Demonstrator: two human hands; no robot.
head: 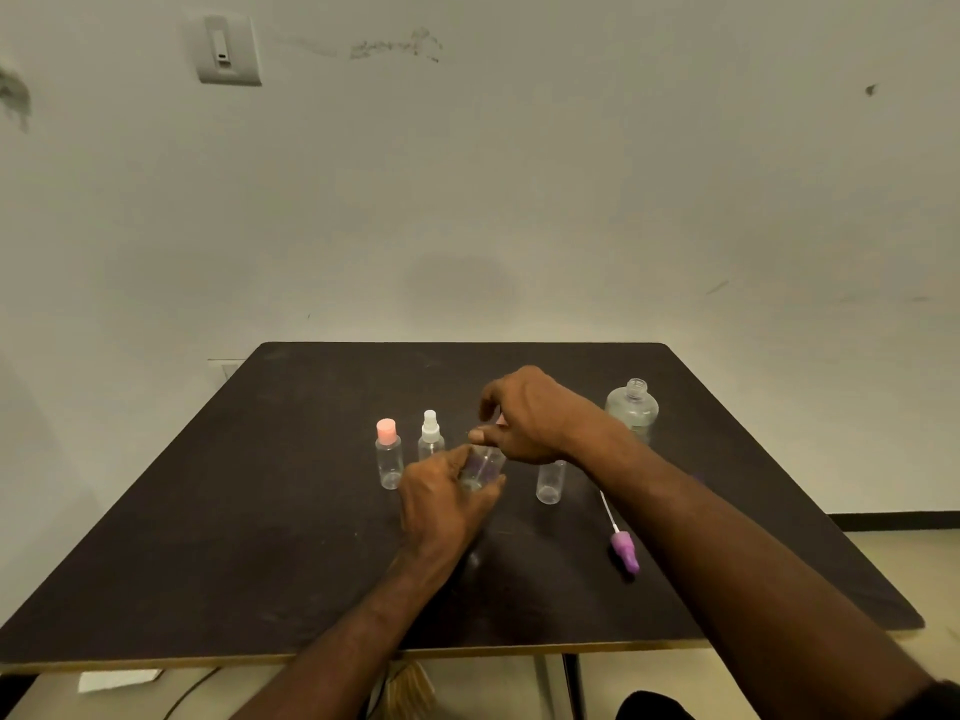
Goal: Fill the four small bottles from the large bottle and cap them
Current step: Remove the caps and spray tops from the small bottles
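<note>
Two capped small bottles (409,454), clear, upright

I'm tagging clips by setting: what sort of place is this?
Probably a plain indoor room, not a kitchen or lab: a scuffed bare wall with a switch plate, and a dark table pushed against it.

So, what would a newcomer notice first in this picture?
First the two hands at the table's middle: the left hand grips a small clear bottle and the right hand works at its top. Next the pink-capped bottle and the spray bottle on the left, then the purple pump lying on the dark table, with the open large bottle behind.
</note>
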